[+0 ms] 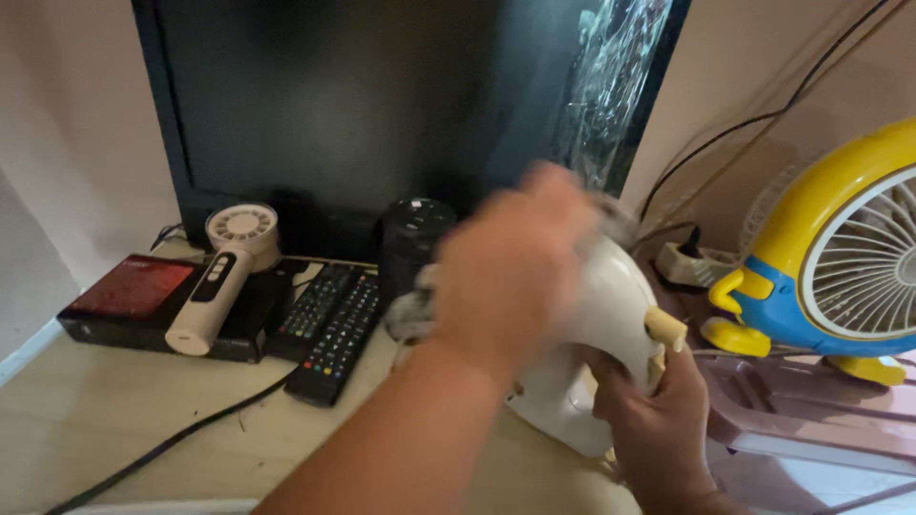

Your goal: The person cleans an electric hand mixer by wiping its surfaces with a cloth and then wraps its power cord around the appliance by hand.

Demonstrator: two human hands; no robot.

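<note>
Two hands are on one white plastic appliance, which sits on the pale wooden table in front of a big dark screen. It is a smooth, rounded thing with a cream knob sticking out on its right side.

The right hand is closed around the lower right part of the white appliance, with the fingers curled under it. The left hand is blurred. It is laid over the top left of the appliance, but how far its fingers are closed cannot be told.

The shell looks hard and stiff, not soft. It looks a bit shiny, so it could be slippery. It is judged to be of middling weight, since both hands are used on it. A drop could crack the plastic. The thick rounded body looks like the best place for a hold, and the small knob looks like a poor one.

The long side of the appliance seems to run from the lower middle up toward the right. The knob points to the right, toward the yellow and blue fan. The far end is hidden by the left hand.

To the left, two black remotes are seen beside a flat black box with a small cream handheld fan on it. A round black speaker stands behind.
</note>
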